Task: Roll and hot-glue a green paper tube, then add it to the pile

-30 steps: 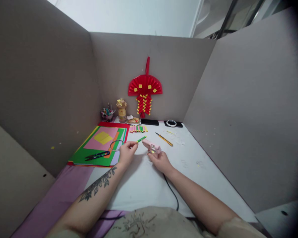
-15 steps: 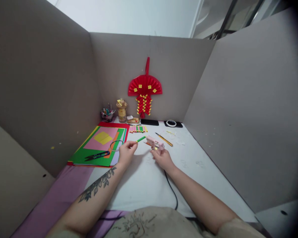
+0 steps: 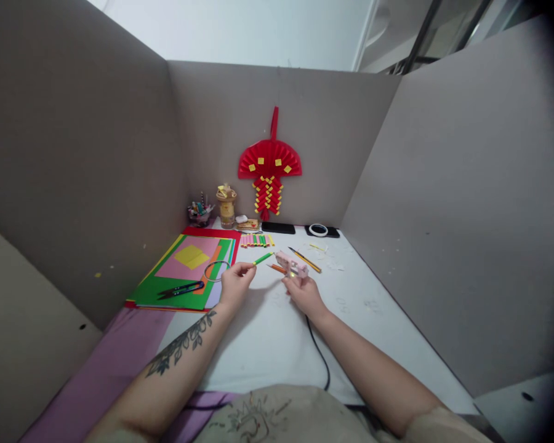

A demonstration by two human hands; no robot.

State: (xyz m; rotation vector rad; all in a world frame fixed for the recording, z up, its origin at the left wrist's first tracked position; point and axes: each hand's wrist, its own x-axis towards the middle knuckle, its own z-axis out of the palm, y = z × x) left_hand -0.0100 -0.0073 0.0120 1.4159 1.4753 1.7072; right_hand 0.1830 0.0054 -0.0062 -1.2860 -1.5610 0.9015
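My left hand (image 3: 237, 283) pinches the near end of a thin green paper roll with yellow ends (image 3: 263, 258), which points up and right. A pink glue gun (image 3: 292, 264) is gripped in my right hand (image 3: 303, 294), its nozzle close to the far tip of the roll. A small light glows on the gun, and a black cord (image 3: 321, 351) runs down from it. Just left of the gun, an orange pencil (image 3: 277, 268) shows in part on the white table.
Coloured paper sheets (image 3: 148, 289) lie at left with dark thread snips (image 3: 181, 290) and a ring (image 3: 216, 271). Small paper rolls (image 3: 257, 240) line up at the back. A craft knife (image 3: 305, 259) lies right. A red fan ornament (image 3: 269, 159) hangs on the back panel.
The glue gun in my right hand has shifted slightly right, uncovering more of the orange pencil. The green roll's far tip has moved slightly up and right.
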